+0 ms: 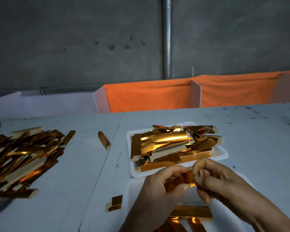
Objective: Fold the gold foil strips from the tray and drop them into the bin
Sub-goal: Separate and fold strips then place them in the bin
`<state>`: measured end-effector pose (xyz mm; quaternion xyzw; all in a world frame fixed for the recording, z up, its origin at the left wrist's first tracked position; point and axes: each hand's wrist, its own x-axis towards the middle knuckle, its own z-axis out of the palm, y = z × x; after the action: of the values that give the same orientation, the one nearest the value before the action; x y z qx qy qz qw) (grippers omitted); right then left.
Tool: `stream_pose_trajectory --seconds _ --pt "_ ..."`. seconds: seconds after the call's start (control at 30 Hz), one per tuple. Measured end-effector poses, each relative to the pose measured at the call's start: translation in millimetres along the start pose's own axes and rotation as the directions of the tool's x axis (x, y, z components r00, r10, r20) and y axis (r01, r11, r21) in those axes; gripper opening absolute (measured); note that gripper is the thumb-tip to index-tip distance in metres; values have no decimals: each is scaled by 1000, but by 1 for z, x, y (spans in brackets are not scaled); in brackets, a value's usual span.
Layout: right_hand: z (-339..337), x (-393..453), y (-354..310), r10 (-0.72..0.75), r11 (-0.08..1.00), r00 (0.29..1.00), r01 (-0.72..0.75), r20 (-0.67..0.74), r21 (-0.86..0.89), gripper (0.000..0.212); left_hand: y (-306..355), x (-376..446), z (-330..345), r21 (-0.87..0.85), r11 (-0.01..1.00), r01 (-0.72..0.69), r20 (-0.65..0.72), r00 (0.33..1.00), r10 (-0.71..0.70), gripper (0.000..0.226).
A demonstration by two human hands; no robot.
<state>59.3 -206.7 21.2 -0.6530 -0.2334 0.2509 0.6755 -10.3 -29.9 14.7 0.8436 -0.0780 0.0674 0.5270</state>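
Here, in the head view, both hands meet low in the frame over a white tray. The left hand (159, 185) pinches one end of a gold foil strip (181, 180) between thumb and curled fingers, and the right hand (214, 180) pinches the other end with its fingertips, so the strip is held closed between the two, raised above the near tray (134, 186). The strip looks bent or creased at the middle, though how far it is folded is hard to tell.

Under the hands, the near tray holds a few flat gold strips (191, 212), partly hidden by the wrists. Just beyond it, touching or nearly touching its far edge, a second white tray (223, 153) is heaped with a pile of foil pieces (172, 144) lying crosswise over one another, some spilling past the rim.

To the left on the pale table (82, 173) a wide loose heap of gold pieces (23, 156) spreads toward the frame edge. One folded piece (104, 140) lies alone between that heap and the far tray, and a small flat piece (115, 203) lies just beside the near tray's left edge.

Behind the table stands an orange cloth bin (149, 96) with white dividers, against a grey wall with a metal pipe (167, 37).
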Motion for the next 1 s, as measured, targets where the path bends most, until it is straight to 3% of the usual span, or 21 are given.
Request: stream_pose_trajectory --seconds 0.1,0.27,0.47,0.73,1.0 --pt "-2 0 1 29 999 1000 -29 -2 42 14 -1 -1 0 33 999 18 -5 1000 -17 30" --pt "-3 0 0 45 964 998 -57 52 259 15 1 -1 -1 30 1000 0 -8 1000 0 43" --pt "1 0 0 43 966 998 -55 52 254 13 0 -1 -1 44 999 -2 -17 1000 3 43" --pt "-1 -1 2 42 997 999 -40 -20 67 18 -4 0 1 108 994 -9 3 1000 9 35" --pt "6 0 7 11 986 992 -32 -124 -165 2 -8 1 5 264 964 -32 -22 999 39 35"
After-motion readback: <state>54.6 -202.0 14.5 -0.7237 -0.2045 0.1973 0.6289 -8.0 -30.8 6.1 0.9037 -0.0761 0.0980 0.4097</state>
